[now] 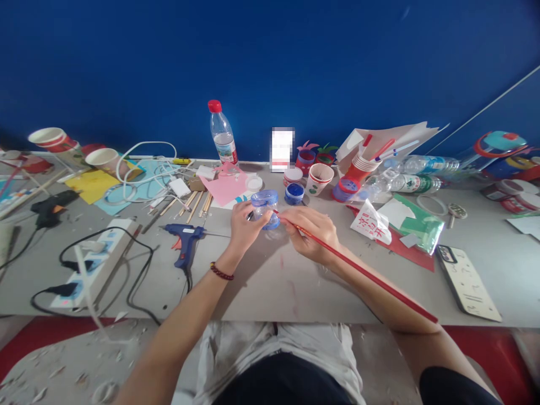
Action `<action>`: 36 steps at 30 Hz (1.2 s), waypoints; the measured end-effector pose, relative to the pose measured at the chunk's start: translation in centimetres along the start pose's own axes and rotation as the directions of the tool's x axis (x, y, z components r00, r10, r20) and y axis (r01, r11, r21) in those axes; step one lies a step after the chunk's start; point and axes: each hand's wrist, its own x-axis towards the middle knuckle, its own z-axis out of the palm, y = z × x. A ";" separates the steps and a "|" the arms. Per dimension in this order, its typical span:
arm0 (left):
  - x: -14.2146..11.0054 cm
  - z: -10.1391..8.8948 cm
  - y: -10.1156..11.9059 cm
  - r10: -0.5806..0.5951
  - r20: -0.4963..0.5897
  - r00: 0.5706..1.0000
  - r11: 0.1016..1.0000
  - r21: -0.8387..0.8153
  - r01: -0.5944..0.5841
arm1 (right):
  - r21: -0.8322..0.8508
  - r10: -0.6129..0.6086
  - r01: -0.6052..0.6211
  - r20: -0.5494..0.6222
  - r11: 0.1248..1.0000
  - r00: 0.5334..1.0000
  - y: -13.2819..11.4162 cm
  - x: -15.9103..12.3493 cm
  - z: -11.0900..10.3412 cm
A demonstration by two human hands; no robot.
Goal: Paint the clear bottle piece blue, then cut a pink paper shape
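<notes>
My left hand (pixel 244 225) is closed around the side of a small clear plastic piece, like a cut bottle part (pixel 265 199), with blue paint around its rim and lower part. My right hand (pixel 312 233) grips a long red-handled paintbrush (pixel 371 270). The brush's tip end is at the clear piece; its bristles are too small to make out. Just behind my right hand stands an open jar of blue paint (pixel 294 194). A paper cup (pixel 319 179) and another paint jar (pixel 292 176) stand beyond it.
Left lie a blue glue gun (pixel 185 242), a power strip (pixel 97 264) with looping cords, and several brushes (pixel 194 205). A red-capped bottle (pixel 222 135) stands at the back. Stacked cups (pixel 365 166), lying bottles (pixel 415 183) and a phone (pixel 468 284) are to the right.
</notes>
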 end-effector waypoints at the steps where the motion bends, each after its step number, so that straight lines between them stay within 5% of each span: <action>1: 0.0 0.1 -0.1 0.008 -0.003 1.000 1.000 0.008 -0.008 | 0.016 -0.008 0.008 0.000 1.000 1.000 -0.1 0.1 0.0; 6: 0.0 0.2 -0.2 -0.014 0.017 1.000 1.000 -0.003 0.014 | 0.042 0.020 -0.020 -0.005 0.999 1.000 -0.1 0.5 0.0; 13: 0.1 -0.5 0.3 -0.161 0.048 0.986 0.983 -0.077 0.164 | -0.135 0.038 -0.051 -0.096 0.990 0.995 1.2 1.0 -0.9; 20: 0.1 -0.5 0.3 -0.118 0.042 0.992 0.991 -0.057 0.120 | -0.105 0.115 -0.119 -0.038 0.987 0.993 1.8 -0.2 -0.3; 27: 0.2 -0.1 -0.1 -0.002 -0.008 1.000 1.000 0.020 0.002 | 0.054 0.016 -0.017 0.016 0.998 1.000 0.2 -0.4 0.4; 36: 0.1 -0.3 0.1 -0.019 0.019 1.000 1.000 0.011 0.019 | -0.023 0.058 -0.059 -0.055 0.998 0.997 0.1 0.7 -0.2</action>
